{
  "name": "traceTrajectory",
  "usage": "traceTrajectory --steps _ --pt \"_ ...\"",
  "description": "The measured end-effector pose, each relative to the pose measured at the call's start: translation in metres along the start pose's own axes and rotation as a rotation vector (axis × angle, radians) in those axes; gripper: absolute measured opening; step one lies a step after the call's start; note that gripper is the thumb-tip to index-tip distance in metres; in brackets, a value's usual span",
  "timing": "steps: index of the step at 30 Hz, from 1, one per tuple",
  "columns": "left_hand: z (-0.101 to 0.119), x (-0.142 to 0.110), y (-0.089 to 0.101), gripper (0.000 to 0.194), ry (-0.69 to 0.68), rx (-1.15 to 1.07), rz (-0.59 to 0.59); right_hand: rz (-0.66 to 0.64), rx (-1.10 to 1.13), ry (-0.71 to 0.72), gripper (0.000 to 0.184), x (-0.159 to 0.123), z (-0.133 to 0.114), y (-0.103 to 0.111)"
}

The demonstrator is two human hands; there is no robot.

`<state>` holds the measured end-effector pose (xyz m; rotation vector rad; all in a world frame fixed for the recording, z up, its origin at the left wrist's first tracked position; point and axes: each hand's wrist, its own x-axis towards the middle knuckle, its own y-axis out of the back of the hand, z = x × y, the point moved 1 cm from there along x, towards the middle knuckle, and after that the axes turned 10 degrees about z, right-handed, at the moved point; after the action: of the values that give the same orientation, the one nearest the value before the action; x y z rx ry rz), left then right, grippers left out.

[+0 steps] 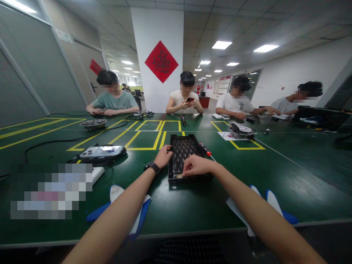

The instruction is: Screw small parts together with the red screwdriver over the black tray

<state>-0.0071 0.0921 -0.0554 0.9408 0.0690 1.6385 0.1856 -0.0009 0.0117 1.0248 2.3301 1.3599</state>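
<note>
Right in front of me on the green table lies a black rectangular case (170, 172), open at the top, with rows of small pale pieces inside. My left hand (163, 157) grips its left side, fingers over the rim. Over the near end of the case, my right hand (198, 165) is closed in a pinch. Whatever its fingertips hold is too small to make out, beside a small yellowish part (179, 176) in the near corner. A screwdriver (205, 149) with a red and black handle lies against the case's right side.
Blue-and-white gloves (141, 216) lie under both forearms. To the left are a pale device (103, 153) and a black cable (55, 141); a metal bowl (93, 124) stands farther back. A round metal dish (242, 131) sits at right. Several people sit across the table (302, 176).
</note>
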Motion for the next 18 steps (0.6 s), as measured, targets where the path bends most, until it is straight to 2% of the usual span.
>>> traceTrajectory --steps 18 --pt "0.0051 -0.0017 0.0024 0.035 0.003 -0.004 -0.009 0.019 -0.012 -0.017 0.032 -0.0010 -0.0027 0.0005"
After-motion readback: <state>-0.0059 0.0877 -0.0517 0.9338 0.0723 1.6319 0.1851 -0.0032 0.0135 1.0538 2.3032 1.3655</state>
